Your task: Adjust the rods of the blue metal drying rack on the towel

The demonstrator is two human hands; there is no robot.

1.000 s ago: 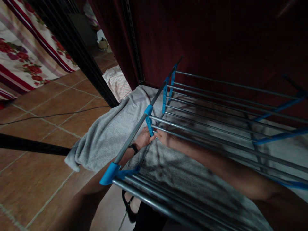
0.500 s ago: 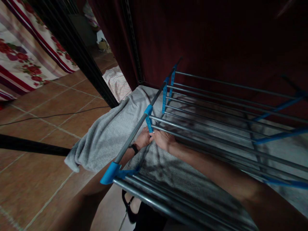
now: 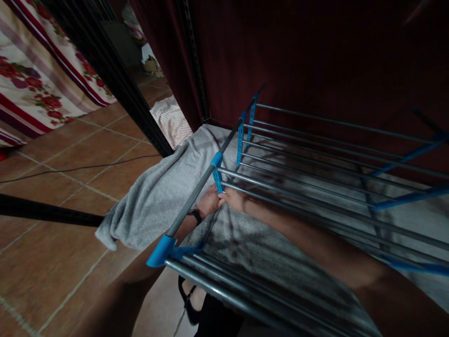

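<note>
Blue bracket; lower end between left fingers, right fingers.

The drying rack has gray bars that look like smooth metal, and the nearest ones shine. Its blue corner piece looks like smooth plastic, and so does the blue strip with holes. The gray blanket is fuzzy, matt cloth. The flowery curtain is cloth too. The floor tiles look hard and a little shiny. The black post looks like dull metal
</note>
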